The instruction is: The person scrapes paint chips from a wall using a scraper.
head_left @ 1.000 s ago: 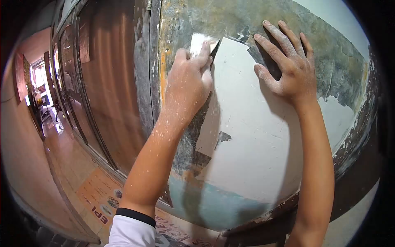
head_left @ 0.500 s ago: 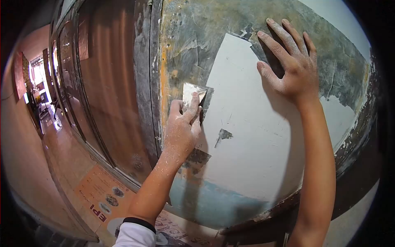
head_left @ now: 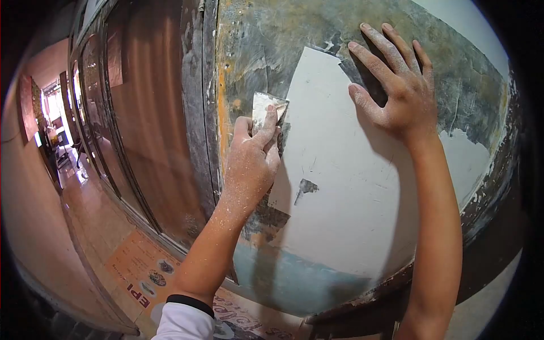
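Note:
My left hand [head_left: 254, 158], dusty with white powder, grips a small flat scraper [head_left: 266, 109] whose blade lies against the dark mottled wall panel [head_left: 249, 34], left of a large white patch [head_left: 340, 153]. Its index finger presses on the blade. Higher up and to the right, my right hand [head_left: 399, 90] lies spread on the panel, with fingers apart and nothing held. Its thumb is beside the white patch's upper right edge. A small dark bare spot [head_left: 306, 187] shows within the white patch.
Brown sliding panels [head_left: 147, 113] in dark frames stand at the left. A corridor floor [head_left: 85, 198] runs back toward a bright doorway [head_left: 55, 110]. Printed orange sheeting [head_left: 133, 266] lies on the floor below. Light blue paint [head_left: 283, 277] covers the panel's lower part.
My left hand has moved upward with the scraper along the panel. My right hand stays spread on the panel, and the view has shifted slightly.

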